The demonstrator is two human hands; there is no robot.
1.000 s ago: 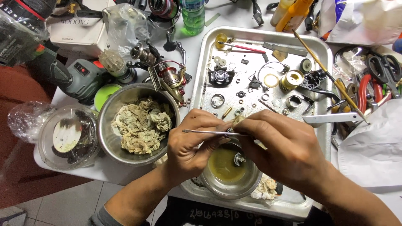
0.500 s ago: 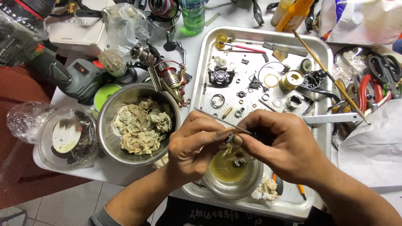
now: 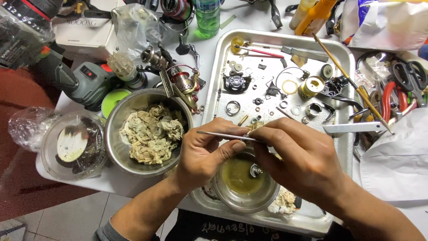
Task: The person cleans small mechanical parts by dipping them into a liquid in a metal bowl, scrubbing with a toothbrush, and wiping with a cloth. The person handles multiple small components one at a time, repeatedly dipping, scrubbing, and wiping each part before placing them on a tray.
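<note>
My left hand (image 3: 204,151) and my right hand (image 3: 299,156) meet above a small glass bowl (image 3: 243,196) of yellowish liquid with a small metal gear part in it. My right hand pinches thin metal tweezers (image 3: 223,135) that point left across my left fingers. My left fingertips pinch a tiny part at the tweezers' middle; the part itself is mostly hidden. The bowl stands in the near end of a metal tray (image 3: 214,89) strewn with several small reel parts.
A steel bowl (image 3: 120,116) of crumpled dirty tissue sits left of my hands, a lidded plastic tub (image 3: 71,145) beyond it. A fishing reel (image 3: 183,85), green bottle (image 3: 207,18), brush (image 3: 352,82), scissors and pliers (image 3: 401,89), and a white sheet (image 3: 397,160) crowd the table.
The tweezers tilted between frames and now lie level again, tip to the left. Both hands stayed over the glass bowl with small finger shifts.
</note>
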